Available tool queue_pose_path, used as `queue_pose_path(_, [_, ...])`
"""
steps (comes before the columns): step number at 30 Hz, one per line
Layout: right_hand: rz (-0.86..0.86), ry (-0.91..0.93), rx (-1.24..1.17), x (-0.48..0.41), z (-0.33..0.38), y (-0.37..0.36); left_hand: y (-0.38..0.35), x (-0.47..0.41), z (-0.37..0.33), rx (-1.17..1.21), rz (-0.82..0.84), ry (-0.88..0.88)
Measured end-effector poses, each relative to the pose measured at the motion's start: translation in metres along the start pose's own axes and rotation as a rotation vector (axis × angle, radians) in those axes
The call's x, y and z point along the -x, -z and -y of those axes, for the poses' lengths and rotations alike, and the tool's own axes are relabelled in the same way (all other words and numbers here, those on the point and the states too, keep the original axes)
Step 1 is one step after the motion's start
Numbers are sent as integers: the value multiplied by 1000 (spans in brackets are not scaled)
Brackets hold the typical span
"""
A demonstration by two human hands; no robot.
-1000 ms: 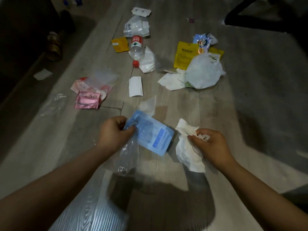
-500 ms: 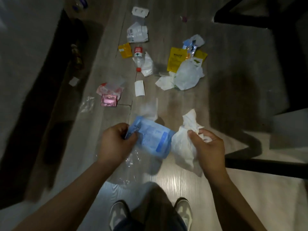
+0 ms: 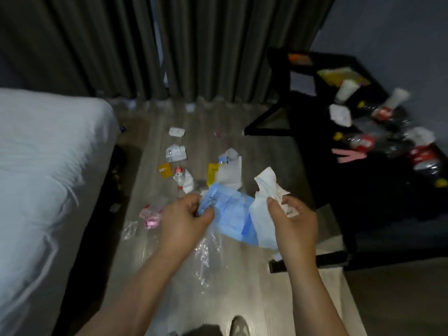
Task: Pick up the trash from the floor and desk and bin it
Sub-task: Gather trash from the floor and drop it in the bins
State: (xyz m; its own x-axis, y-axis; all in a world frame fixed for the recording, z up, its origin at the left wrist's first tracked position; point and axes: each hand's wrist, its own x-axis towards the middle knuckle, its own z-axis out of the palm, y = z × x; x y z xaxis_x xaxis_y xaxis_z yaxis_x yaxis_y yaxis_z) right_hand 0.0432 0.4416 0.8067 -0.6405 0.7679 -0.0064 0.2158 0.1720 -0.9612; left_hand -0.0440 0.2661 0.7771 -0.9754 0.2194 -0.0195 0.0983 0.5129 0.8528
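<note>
Since the blue pouch (image 3: 232, 214) and clear film (image 3: 206, 253) pinched in your left grip (image 3: 184, 219) and the tissue (image 3: 264, 190) bunched in your right grip (image 3: 293, 221), all above the floor (image 3: 261, 299), are probably light, limp and slippery, grasp each by its crumpled middle, not its loose edges.

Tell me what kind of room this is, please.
Most likely a bedroom: a bed with a white sheet stands on the left, long dark curtains hang down to the wooden floor, and a black desk littered with bottles is on the right.

dim room, floor (image 3: 232, 282) glare, blurred edges
</note>
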Motion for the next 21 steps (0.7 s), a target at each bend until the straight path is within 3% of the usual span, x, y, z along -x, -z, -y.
queue_pose_path(10, [-240,261,-91,34,175,123,49,31,-207,265,51,-342])
queue_pose_path(21, [-614,449,-38,78,215,314,-18,118,-364,514,268,-656])
